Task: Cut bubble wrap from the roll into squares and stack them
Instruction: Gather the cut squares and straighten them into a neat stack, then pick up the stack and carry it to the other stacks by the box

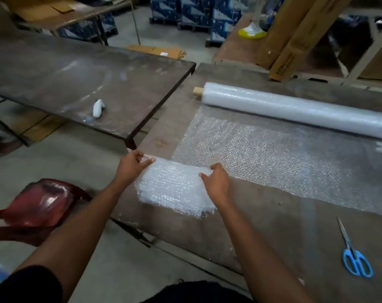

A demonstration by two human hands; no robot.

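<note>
At the table's left edge, your left hand [135,164] and right hand [216,179] each pinch the stack of bubble-wrap squares [174,186], squaring it. Next cut needs the scissors [353,253] near the front right, and the roll [295,108] along the far edge.

roll [295,110] right end cut off by frame edge

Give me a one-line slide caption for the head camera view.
Both hands, left and right, grip a stack of bubble wrap squares beside the unrolled roll; scissors lie aside.
</note>
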